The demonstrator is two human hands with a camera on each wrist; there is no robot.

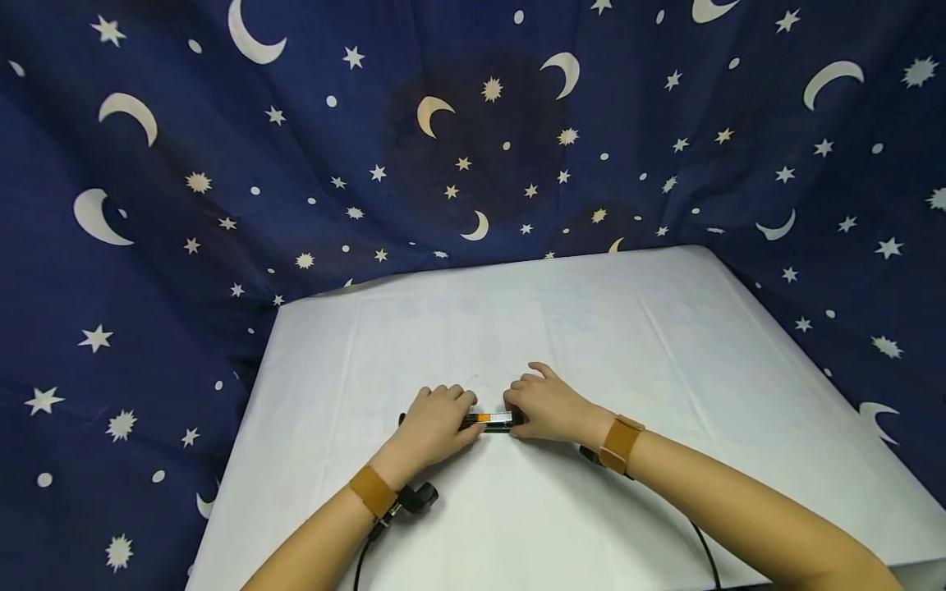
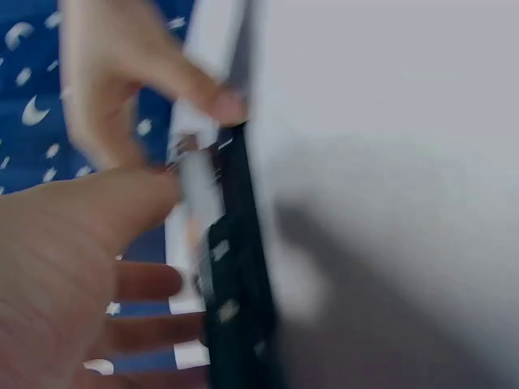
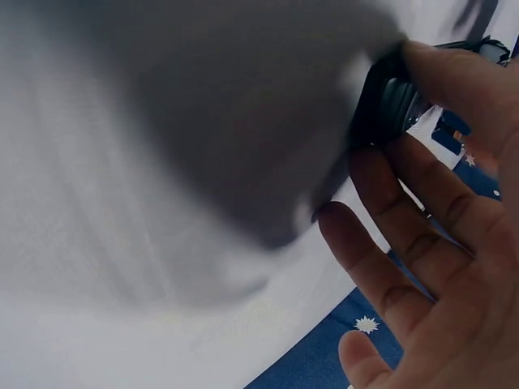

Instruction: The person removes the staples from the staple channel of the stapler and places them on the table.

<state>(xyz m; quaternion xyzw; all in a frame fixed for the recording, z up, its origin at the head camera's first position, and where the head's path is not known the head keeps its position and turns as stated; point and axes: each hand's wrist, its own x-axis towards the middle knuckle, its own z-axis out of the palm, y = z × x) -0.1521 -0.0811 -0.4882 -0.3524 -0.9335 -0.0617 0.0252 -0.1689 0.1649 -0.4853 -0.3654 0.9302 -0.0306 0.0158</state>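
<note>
Both hands pinch the two ends of a slim black bar-shaped device (image 1: 498,420), thumbs on one side and fingers on the other. Left hand (image 1: 436,419) covers its nine o'clock half; right hand (image 1: 547,408) has the three o'clock end between thumb and nearer fingers, its little finger held out free. Between them shows a silvery strip with an orange label (image 1: 484,418). Exactly what the device is, and whether it is one piece or several, I cannot tell; the left wrist view is blurred.

It sits at about six o'clock from the middle of the head view, over the white-covered counter (image 1: 562,509); whether it touches the cloth is unclear. A starry curtain (image 1: 473,98) hangs at twelve o'clock. Brown straps (image 1: 373,491) circle both wrists, and a small black camera (image 1: 421,498) is mounted by the left one.

The step in hand looks like two-handed gripping or adjusting of the device. The next move probably calls for steady, matched pressure from both ends, with the thumbs keeping it from twisting.
</note>
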